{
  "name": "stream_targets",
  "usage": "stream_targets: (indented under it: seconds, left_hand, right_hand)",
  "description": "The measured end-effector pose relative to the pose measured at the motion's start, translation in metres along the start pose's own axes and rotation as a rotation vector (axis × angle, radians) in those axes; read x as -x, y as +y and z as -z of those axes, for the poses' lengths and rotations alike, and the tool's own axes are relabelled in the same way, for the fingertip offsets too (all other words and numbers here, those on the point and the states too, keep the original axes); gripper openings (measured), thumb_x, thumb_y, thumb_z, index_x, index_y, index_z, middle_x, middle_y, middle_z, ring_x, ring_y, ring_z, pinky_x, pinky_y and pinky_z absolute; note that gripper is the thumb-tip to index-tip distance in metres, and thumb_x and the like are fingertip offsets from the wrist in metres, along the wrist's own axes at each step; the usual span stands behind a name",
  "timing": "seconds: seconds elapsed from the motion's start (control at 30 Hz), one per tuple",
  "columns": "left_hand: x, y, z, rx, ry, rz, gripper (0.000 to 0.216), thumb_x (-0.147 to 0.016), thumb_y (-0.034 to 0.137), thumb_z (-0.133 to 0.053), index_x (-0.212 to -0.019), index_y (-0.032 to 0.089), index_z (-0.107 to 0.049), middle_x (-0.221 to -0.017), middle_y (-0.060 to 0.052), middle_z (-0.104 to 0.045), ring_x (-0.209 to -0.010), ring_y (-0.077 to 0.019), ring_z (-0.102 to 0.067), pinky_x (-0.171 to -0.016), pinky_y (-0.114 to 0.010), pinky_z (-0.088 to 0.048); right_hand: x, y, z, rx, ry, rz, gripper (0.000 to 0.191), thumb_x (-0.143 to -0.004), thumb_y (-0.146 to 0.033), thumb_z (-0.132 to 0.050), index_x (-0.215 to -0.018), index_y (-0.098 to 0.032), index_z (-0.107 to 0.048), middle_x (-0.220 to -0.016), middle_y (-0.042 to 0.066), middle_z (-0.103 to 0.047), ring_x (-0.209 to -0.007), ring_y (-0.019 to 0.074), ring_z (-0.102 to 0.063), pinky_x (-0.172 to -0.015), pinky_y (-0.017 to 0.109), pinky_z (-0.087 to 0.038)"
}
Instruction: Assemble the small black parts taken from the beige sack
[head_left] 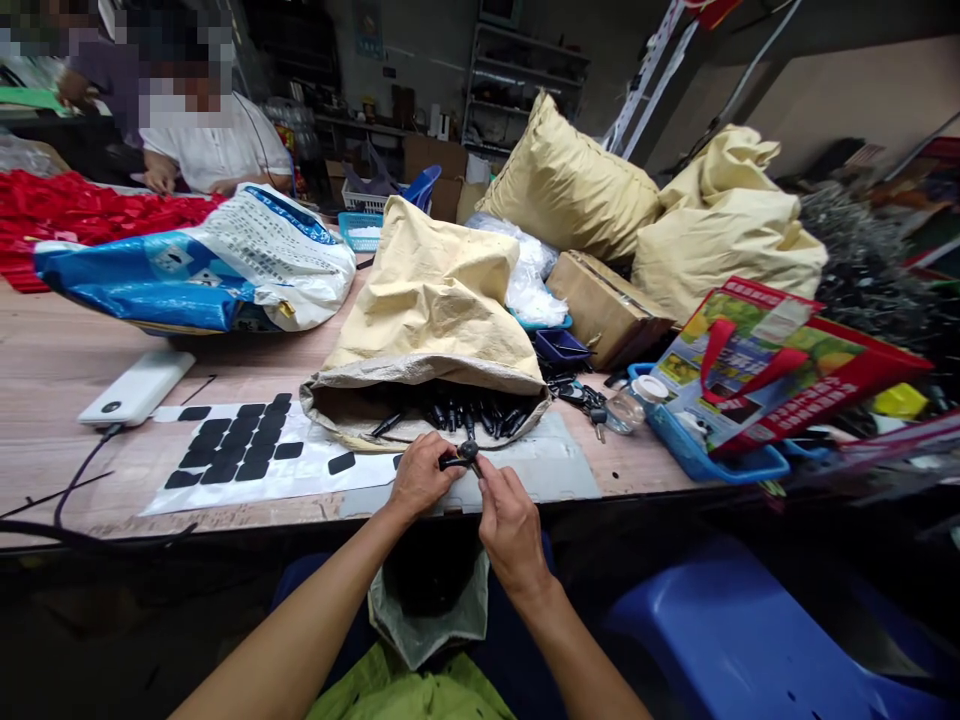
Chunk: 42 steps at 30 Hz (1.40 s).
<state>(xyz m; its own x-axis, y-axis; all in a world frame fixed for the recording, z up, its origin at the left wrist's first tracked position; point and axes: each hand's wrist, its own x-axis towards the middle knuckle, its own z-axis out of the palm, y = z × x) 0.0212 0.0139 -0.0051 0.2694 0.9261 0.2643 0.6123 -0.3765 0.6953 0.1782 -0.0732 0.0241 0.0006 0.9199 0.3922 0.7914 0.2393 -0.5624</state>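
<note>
Close to the table's front edge, both hands meet at a small black plastic part with a round head point(469, 450). My left hand point(421, 476) is closed on its left side, thumb and fingers pinched together. From the right, my right hand point(513, 522) pinches at its lower end; what exactly lies between those fingertips is too small to tell. Just behind them lies a cream woven sack point(435, 290), its mouth toward me, with many black tapered parts point(480, 412) inside. Below the hands, an open grey-lined bag point(429, 640) sits at my lap, dark inside.
Left, a white sheet with black rounded pads point(240, 445), a white power bank point(136, 388) with a cable, and a blue-white sack point(225, 265). Right, a clear jar point(626, 408), a blue basket point(686, 450) and a blue stool point(750, 630). A person point(214, 145) sits across the table.
</note>
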Motion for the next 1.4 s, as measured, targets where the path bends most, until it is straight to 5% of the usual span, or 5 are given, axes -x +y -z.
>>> stream_targets:
  seconds: [0.53,0.8,1.0,1.2,1.4]
  left_hand:
    - [0.000,-0.001,-0.003,-0.013,0.010,0.007,0.013,-0.075,0.021,-0.077,-0.081,0.021,-0.066,-0.085,-0.001,-0.064,-0.091,-0.0222,-0.058,-0.083,-0.036,-0.044]
    - [0.000,-0.002,-0.002,-0.006,-0.001,0.016,0.021,-0.074,0.019,-0.075,-0.089,0.023,-0.061,-0.089,-0.001,-0.062,-0.090,-0.0223,-0.058,-0.083,-0.035,-0.044]
    - [0.000,0.001,0.001,0.000,-0.007,0.010,0.020,-0.075,0.019,-0.076,-0.087,0.023,-0.061,-0.089,-0.001,-0.063,-0.090,-0.0221,-0.058,-0.082,-0.035,-0.044]
    - [0.001,0.003,0.002,0.001,-0.013,0.013,0.019,-0.076,0.019,-0.075,-0.088,0.023,-0.061,-0.089,-0.001,-0.063,-0.090,-0.0222,-0.057,-0.083,-0.036,-0.043]
    - [0.001,0.003,0.002,-0.002,-0.014,-0.006,0.015,-0.078,0.020,-0.074,-0.087,0.023,-0.062,-0.089,-0.002,-0.064,-0.092,-0.0229,-0.058,-0.083,-0.037,-0.044]
  right_hand:
    - [-0.003,0.013,0.011,0.003,0.060,-0.087,0.041,-0.100,-0.021,-0.041,-0.134,-0.021,-0.065,-0.103,0.010,-0.068,-0.094,0.0214,-0.066,-0.086,0.031,-0.052]
    - [-0.049,0.078,0.055,0.443,0.124,-0.523,0.034,-0.095,-0.022,-0.055,-0.125,-0.026,-0.071,-0.107,0.009,-0.068,-0.091,0.0224,-0.062,-0.075,0.031,-0.043]
    - [-0.060,0.114,0.041,0.630,0.121,-0.527,0.033,-0.094,-0.021,-0.057,-0.123,-0.024,-0.071,-0.104,0.011,-0.065,-0.094,0.0250,-0.057,-0.077,0.034,-0.039]
    - [-0.053,0.089,0.029,0.486,0.229,-0.312,0.035,-0.094,-0.020,-0.051,-0.124,-0.021,-0.069,-0.115,0.013,-0.061,-0.106,0.0286,-0.053,-0.091,0.041,-0.041]
    - [-0.054,0.049,0.005,0.083,-0.191,0.239,0.026,-0.096,-0.032,-0.057,-0.117,-0.022,-0.068,-0.104,0.006,-0.064,-0.098,0.0218,-0.056,-0.090,0.034,-0.044]
